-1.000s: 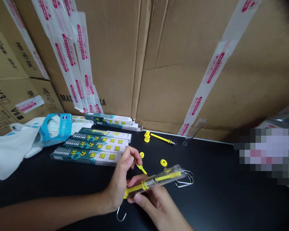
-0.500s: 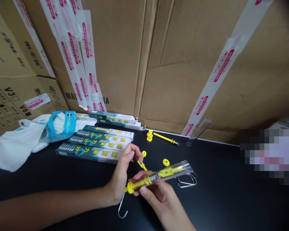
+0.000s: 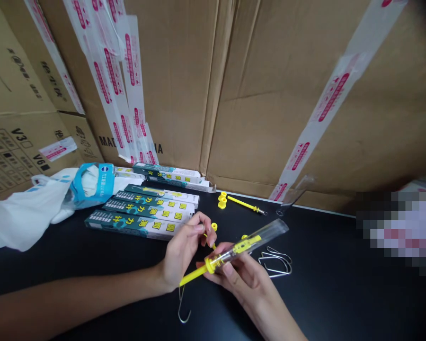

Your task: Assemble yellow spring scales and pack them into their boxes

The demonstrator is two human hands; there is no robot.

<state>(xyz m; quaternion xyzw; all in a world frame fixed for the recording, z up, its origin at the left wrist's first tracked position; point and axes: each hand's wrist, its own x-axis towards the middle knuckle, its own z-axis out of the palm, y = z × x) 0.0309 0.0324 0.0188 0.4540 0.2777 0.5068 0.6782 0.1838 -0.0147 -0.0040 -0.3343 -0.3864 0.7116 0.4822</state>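
Observation:
My right hand (image 3: 246, 279) is closed around the clear tube of a spring scale (image 3: 273, 234), tilted up to the right. Inside the tube are a yellow scale strip and a metal spring. A yellow collar sits at its lower end, and a yellow rod (image 3: 193, 274) sticks out there, reaching the heel of my left hand (image 3: 184, 241). From the rod's end a metal hook (image 3: 183, 312) hangs down. My left fingers are curled in, thumb against fingers; whatever they may hold is hidden. Just beyond them lies a yellow ring-ended part (image 3: 214, 227), partly covered.
Several spring scale boxes (image 3: 131, 222) lie at the left, beside a white plastic bag (image 3: 24, 213). Further back are a yellow rod (image 3: 243, 203), small yellow caps (image 3: 222, 202) and a clear tube (image 3: 294, 196). Metal hooks (image 3: 279, 265) lie at right. Cardboard (image 3: 170, 85) walls the back.
My right hand has moved the tube a little right and tilted it up more steeply. More of the yellow rod now shows outside the collar. My left fingers have curled in further.

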